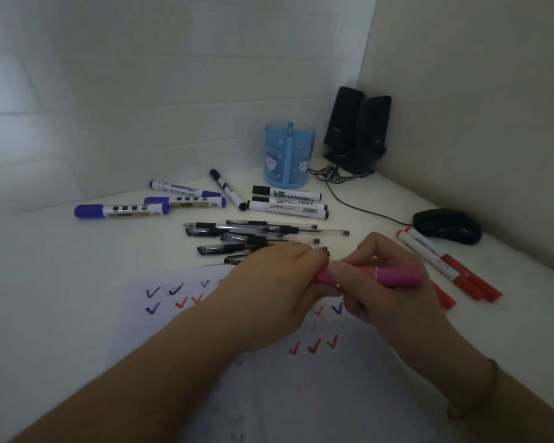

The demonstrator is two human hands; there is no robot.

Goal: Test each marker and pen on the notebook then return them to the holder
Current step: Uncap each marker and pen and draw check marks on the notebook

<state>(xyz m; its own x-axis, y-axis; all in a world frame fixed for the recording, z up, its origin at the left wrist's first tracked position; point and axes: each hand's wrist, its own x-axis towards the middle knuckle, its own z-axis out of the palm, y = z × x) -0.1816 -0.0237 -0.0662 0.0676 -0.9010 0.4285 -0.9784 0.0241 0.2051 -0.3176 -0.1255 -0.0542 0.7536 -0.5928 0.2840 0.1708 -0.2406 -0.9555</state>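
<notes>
Both hands' grip pinches one smooth cylindrical pink marker (394, 276): left hand (288, 282), right hand (387, 282).

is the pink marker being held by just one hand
No, both the left hand and the right hand grip the pink marker above the notebook.

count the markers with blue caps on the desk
3, all left of the blue holder: one nearest the wall, one in the middle, one nearest the camera.
</notes>
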